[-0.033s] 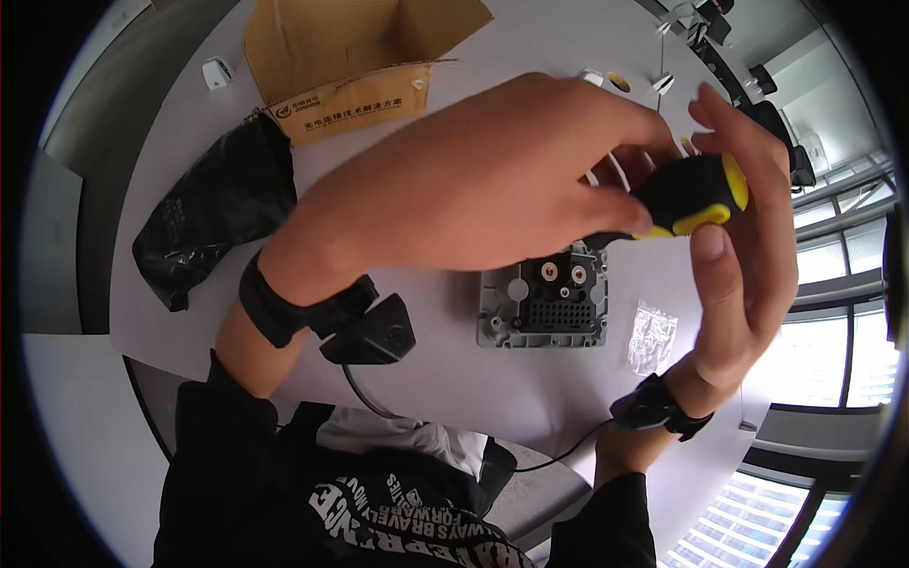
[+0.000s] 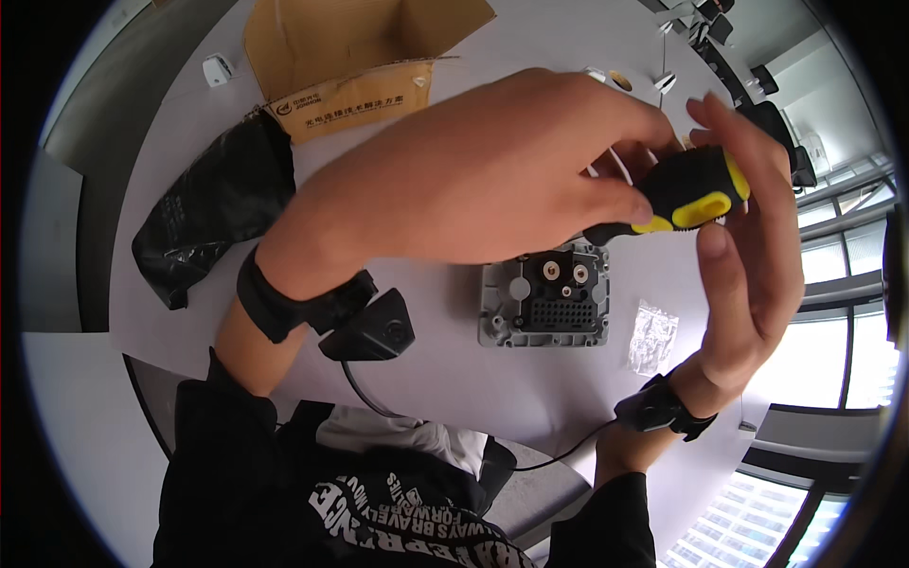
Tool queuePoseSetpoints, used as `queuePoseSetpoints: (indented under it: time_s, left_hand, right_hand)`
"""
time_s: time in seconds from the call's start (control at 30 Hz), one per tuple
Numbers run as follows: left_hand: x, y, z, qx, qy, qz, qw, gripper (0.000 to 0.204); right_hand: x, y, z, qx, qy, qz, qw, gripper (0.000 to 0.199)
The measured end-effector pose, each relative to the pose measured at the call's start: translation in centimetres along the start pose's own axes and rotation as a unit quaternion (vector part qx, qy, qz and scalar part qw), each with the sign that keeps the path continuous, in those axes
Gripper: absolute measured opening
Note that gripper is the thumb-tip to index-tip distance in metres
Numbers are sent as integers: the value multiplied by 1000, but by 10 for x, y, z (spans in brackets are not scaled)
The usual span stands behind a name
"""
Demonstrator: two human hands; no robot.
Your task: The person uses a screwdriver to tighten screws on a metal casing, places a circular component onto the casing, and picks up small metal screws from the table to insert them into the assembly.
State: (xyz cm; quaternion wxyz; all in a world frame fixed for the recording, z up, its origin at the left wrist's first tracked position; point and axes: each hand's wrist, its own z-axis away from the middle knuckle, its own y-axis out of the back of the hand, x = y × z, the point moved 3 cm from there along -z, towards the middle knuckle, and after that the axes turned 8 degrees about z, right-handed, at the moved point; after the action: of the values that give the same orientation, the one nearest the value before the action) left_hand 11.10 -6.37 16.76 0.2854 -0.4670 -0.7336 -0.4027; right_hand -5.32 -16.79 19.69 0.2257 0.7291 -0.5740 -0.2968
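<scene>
A black-and-yellow screwdriver (image 2: pixel 689 189) is held up above the table, its handle slanting to the upper right. My left hand (image 2: pixel 568 170) reaches across from the left and pinches the narrow front of the handle. Around the thick end curls my right hand (image 2: pixel 762 246), its thumb at the handle's lower side and its fingers bent past the butt. The blade is not visible. Below my left hand lies a grey metal housing (image 2: pixel 490 317) with a black connector insert (image 2: pixel 561 314) bearing brass-ringed round contacts and rows of small holes. My left hand covers the housing's far edge.
An opened cardboard box (image 2: pixel 350 109) stands at the far left, with a black plastic bag (image 2: pixel 218 204) beside it. A small clear bag (image 2: pixel 653 339) lies right of the housing. Both wrists carry strapped black devices with cables, one a boxy camera (image 2: pixel 374 327).
The screwdriver handle has turned slightly about its length, showing more of a yellow patch. My right hand has shifted a little, its thumb slightly to the right.
</scene>
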Motion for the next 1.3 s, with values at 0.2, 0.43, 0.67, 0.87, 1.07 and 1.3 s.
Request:
queuePoseSetpoints:
  time_s: [0.2,0.43,0.67,0.87,1.07,1.3]
  left_hand:
    - [-7,-9,5,-68,-15,5,998,34]
    - [29,10,3,-108,17,24,994,40]
    - [25,7,4,-136,19,54,989,44]
    - [15,12,-5,-220,-19,104,970,47]
    - [14,6,-5,-123,21,90,988,45]
    - [31,-2,-23,-188,308,49,931,38]
  right_hand:
    - [-18,9,-1,-78,-29,81,993,51]
    - [-1,15,2,-15,-36,105,994,49]
    - [5,11,14,12,-13,110,994,34]
    - [-6,1,13,83,-79,118,986,48]
    - [4,14,9,-13,-32,59,998,45]
    - [-7,-1,11,34,-124,119,985,49]
